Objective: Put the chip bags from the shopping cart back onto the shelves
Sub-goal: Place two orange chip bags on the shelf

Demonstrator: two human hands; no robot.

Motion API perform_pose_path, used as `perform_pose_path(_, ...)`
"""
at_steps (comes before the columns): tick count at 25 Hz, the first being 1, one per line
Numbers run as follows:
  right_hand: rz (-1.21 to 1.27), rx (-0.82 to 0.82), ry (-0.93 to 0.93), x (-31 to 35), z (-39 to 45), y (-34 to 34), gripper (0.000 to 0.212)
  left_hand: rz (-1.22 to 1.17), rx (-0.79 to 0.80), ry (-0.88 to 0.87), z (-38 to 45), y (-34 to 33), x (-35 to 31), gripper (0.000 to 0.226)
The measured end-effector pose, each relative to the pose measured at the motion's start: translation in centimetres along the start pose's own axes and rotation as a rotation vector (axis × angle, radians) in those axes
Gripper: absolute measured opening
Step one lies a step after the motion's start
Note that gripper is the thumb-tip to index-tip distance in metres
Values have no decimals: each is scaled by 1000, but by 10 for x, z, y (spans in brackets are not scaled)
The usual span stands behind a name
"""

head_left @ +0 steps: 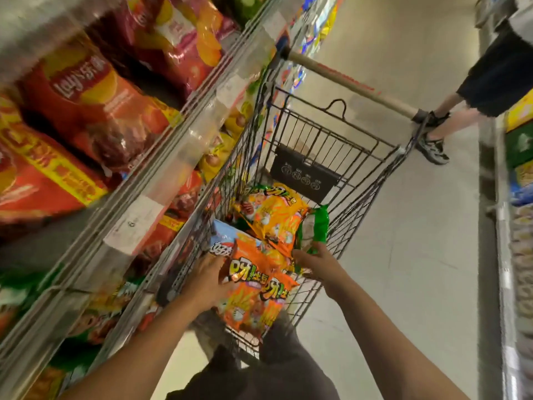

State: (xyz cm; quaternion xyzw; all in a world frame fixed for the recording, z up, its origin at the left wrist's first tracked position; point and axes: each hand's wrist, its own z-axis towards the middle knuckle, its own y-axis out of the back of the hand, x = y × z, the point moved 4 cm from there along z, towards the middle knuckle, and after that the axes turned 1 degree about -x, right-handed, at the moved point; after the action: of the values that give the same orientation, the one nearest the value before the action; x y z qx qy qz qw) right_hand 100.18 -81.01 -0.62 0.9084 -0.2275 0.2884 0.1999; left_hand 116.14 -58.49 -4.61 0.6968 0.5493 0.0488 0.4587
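A black wire shopping cart (372, 180) stands in the aisle beside the shelves. Several chip bags lie inside it: two orange bags (253, 287) at the near end, a yellow-orange bag (274, 217) farther in, a light blue bag (227, 238) on the left and a green bag (318, 226) on the right. My left hand (206, 281) grips the left edge of the near orange bags. My right hand (313, 262) holds their right side, its fingers partly hidden by the bags, close to the green bag.
Shelves (161, 174) on the left hold red and magenta chip bags (95, 111) behind price-tag rails. Another person's legs and shoes (432, 142) stand by the cart's wooden handle (349, 85). A second shelf (516, 226) lines the right edge. Pale floor lies between.
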Motion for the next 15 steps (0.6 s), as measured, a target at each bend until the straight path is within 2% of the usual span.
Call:
perform_pose_path(5, 66, 88, -130, 34, 122, -11, 95, -121, 61, 154, 37, -21, 14, 77)
perform_pose_path(8, 62, 127, -264, 35, 191, -23, 109, -271, 137, 297, 59, -47, 13, 100)
perform_pose_path(10, 99, 128, -349, 33, 223, -32, 100, -259, 156, 340, 75, -61, 16, 116)
perform_pose_path(12, 213, 128, -442, 32, 246, -41, 82, -193, 233, 368, 90, -76, 18, 115)
perform_pose_path(15, 373, 94, -474, 32, 262, -50, 71, -203, 288, 407, 101, -91, 23, 117)
